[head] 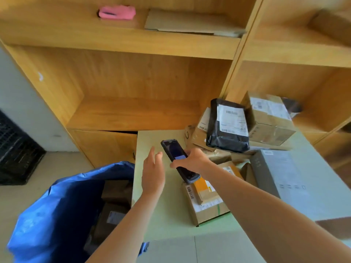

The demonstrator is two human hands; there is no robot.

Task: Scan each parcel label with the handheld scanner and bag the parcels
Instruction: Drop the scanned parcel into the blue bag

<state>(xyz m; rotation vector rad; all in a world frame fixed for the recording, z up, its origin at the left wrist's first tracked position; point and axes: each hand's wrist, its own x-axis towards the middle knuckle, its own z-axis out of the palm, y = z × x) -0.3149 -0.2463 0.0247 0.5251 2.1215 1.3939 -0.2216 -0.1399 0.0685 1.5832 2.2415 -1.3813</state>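
Observation:
My right hand point(191, 160) grips the dark handheld scanner point(175, 154) around its middle, screen up, above the table. Just left of it my left hand point(153, 168) hovers with straight fingers and holds nothing. Under the scanner's lower end lies a brown cardboard parcel point(205, 202) with a barcode label and an orange patch. A black poly mailer point(228, 126) with a white label leans on a heap of cardboard boxes point(269, 118) at the far right of the table. The blue bag point(62, 209) stands open at the lower left with several brown parcels point(114, 205) inside.
The pale green table point(163, 215) carries a large grey box point(288, 179) at its right. Wooden shelving point(133, 82) rises behind; a pink item point(117, 12) and flat cardboard point(190, 23) lie on an upper shelf. A black crate point(17, 152) sits on the floor at left.

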